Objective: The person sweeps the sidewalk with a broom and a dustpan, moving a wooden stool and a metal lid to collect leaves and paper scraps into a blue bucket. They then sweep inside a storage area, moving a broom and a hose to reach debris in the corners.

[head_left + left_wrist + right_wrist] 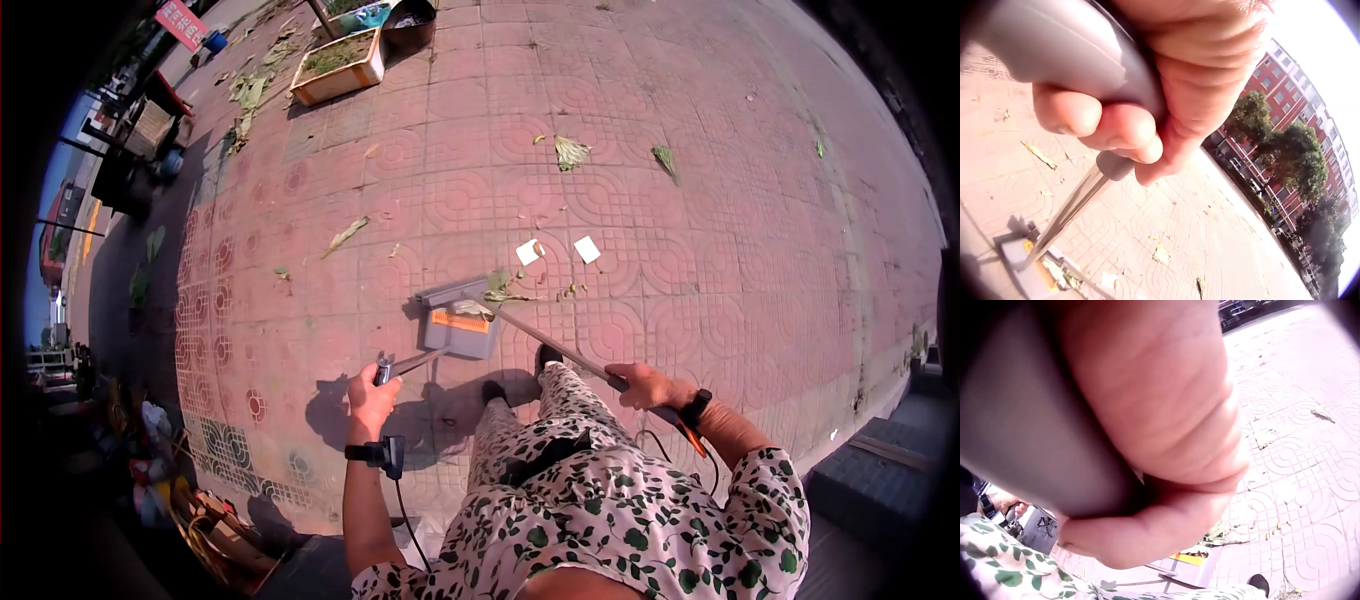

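My left hand (pixel 372 400) grips the grey handle (pixel 1072 44) of a dustpan, its fingers curled round it in the left wrist view. The grey dustpan (pixel 470 345) with an orange comb strip (pixel 460 321) is down at the paving, ahead of my feet. A pale wilted leaf (pixel 468 308) lies at its comb. My right hand (pixel 645 386) holds a long stick (pixel 555 346), apparently a broom's, which slants down to the dustpan's right side. Green leaf scraps (pixel 505 296) lie by its lower end. In the right wrist view the curled fingers (pixel 1147 531) wrap the dark grip.
Two white square pieces (pixel 586 250) lie beyond the dustpan. Farther off are a leafy scrap (pixel 571 153), a green leaf (pixel 665 162) and a long dry leaf (pixel 345 237). A planter box (pixel 340 72) stands at the far left. Stacked clutter (pixel 225 540) fills the lower left.
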The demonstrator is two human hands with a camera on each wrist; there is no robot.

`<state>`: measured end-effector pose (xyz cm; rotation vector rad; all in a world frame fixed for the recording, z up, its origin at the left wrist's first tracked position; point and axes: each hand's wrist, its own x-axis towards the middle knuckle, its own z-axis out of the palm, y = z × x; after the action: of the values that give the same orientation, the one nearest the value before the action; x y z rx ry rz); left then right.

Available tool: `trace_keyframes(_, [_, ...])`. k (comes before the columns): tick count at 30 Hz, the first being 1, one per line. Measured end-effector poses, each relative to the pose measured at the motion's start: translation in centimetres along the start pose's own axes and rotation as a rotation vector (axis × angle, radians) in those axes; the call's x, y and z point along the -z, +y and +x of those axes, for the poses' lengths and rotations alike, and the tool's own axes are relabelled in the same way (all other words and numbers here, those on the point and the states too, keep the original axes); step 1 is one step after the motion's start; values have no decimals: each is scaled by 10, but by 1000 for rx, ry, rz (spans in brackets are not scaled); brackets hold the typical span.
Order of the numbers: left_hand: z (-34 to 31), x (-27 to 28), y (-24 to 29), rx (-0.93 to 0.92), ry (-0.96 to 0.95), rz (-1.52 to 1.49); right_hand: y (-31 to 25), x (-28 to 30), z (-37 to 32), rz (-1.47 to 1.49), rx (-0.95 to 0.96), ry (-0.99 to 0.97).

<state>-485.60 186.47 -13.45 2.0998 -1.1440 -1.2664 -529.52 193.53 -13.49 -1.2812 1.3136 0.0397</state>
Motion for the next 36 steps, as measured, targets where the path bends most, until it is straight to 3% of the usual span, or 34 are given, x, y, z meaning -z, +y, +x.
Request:
trace_keyframes(4, [-10, 6, -12, -119, -67, -3, -2, -20, -14, 47, -105, 204])
trace_keyframes(6, [-14, 6, -15, -348, 23, 181, 9, -26, 2, 83, -153, 279])
trace_keyframes(9, [-8, 12, -23, -312, -50, 255, 36, -22, 59, 82, -158, 495])
trace_keyframes(12, [-7, 15, -7, -350, -81, 341, 40, -19, 99, 137, -223, 556])
trace_keyframes(15, [9, 11, 1, -363, -136, 314, 58, -44, 115, -16, -310, 440])
trace_keyframes(17, [25, 5, 3, -387, -163, 313, 51, -73, 88, -73, -310, 328])
trace_keyframes(21, [37, 6, 4, -391, -195, 315, 9, -94, 13, 32, -269, 218])
trace_keyframes(23, [33, 12, 5, -444, -190, 322, -5, -92, -11, 362, -308, 105])
trace_keyframes(25, [31, 14, 5, -500, -183, 325, -18, -93, -31, 426, -295, 147])
trace_keyframes(27, [30, 13, 3, -434, -192, 297, -18, -100, -39, 490, -285, 187])
trace_keyframes(29, [30, 11, 4, -451, -177, 321, -13, -110, -38, 150, -261, 306])
trace_keyframes(30, [30, 10, 5, -465, -157, 348, -11, -112, -34, 178, -281, 343])
trace_keyframes(36, [27, 13, 10, -435, -191, 312, -14, -88, 43, 187, -366, 467])
